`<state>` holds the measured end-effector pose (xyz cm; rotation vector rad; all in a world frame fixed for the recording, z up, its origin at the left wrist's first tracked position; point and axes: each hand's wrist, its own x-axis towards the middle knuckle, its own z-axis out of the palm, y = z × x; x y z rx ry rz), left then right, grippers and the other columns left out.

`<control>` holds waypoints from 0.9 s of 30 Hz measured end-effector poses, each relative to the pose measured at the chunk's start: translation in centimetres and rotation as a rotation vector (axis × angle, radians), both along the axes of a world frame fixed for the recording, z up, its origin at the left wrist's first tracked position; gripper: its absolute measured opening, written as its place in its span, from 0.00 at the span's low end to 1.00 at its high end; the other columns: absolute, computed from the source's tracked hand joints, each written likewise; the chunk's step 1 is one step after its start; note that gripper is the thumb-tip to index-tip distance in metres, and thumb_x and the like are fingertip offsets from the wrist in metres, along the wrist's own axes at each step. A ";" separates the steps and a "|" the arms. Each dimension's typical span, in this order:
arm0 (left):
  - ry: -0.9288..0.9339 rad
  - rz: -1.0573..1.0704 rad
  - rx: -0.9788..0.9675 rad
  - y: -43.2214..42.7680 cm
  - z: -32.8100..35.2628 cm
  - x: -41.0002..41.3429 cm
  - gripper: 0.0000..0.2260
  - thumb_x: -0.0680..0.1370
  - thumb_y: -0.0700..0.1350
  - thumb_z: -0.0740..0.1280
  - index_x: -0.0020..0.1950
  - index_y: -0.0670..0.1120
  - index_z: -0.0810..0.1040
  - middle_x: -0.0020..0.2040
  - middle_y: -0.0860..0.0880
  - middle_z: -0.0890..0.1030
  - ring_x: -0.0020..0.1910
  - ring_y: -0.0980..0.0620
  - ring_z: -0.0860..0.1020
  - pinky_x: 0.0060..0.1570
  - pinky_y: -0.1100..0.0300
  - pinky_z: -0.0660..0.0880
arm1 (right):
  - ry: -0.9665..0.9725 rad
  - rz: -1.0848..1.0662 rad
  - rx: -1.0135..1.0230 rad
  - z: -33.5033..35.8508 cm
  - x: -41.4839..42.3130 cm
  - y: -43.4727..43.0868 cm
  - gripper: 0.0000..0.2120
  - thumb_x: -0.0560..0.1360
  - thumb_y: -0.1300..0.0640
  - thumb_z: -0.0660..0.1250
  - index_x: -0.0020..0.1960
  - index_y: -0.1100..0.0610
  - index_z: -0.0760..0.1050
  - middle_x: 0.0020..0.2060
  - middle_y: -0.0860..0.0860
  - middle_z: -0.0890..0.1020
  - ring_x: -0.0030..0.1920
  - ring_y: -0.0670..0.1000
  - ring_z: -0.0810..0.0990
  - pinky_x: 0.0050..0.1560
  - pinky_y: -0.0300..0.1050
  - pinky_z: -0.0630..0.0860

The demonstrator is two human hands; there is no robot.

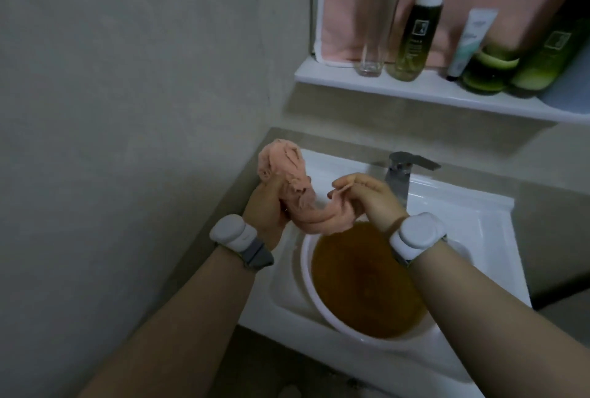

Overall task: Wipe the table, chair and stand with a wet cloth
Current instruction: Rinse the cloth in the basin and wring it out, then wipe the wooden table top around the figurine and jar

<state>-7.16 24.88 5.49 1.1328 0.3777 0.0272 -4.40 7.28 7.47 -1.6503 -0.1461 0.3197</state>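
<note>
Bare forearms (pixel 178 327); rounded white wrist devices (pixel 232 231) on grey fabric straps (pixel 257 254), one per wrist.

green bottle (pixel 552 56): blurred, cut by right edge
labels (pixel 418 30): too small to read
basin (pixel 306 273): far rim hidden behind cloth (pixel 297 193), right hand (pixel 367 203)

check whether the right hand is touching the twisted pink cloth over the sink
Touching. The head view shows the right hand pinching one end of the twisted pink cloth; the left hand grips the other.
</note>
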 end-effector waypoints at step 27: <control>-0.040 0.827 0.221 -6.0 -2.2 -50.2 0.27 0.69 0.40 0.72 0.67 0.37 0.69 0.60 0.40 0.79 0.60 0.43 0.77 0.61 0.48 0.73 | -0.092 1.361 0.059 -1.8 -37.2 11.7 0.10 0.80 0.60 0.60 0.39 0.57 0.68 0.29 0.51 0.69 0.30 0.45 0.68 0.34 0.38 0.67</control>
